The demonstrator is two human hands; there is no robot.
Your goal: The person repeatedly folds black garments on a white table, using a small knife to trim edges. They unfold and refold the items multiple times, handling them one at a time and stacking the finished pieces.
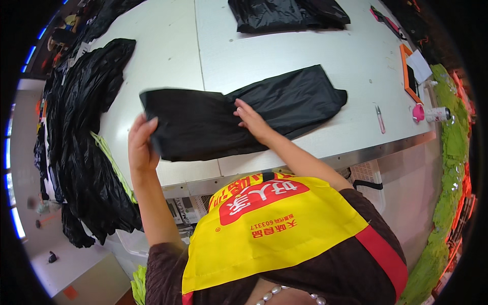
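A folded black garment (295,99) of thin, slightly shiny cloth lies across the white table in front of me; I cannot tell its exact kind. Its left part is raised a little and blurred at the edge. There my left hand (142,142) grips the lower left edge, thumb on top and fingers behind the cloth. My right hand (252,123) rests on the middle of the garment by a crease, its fingers stretched out and holding nothing.
A heap of black garments (81,132) hangs over the table's left side, with a pale green strip (114,165) beside it. More folded black cloth (290,15) lies at the far edge. On the right are small snips (380,119), an orange frame (410,76) and a bottle (436,115).
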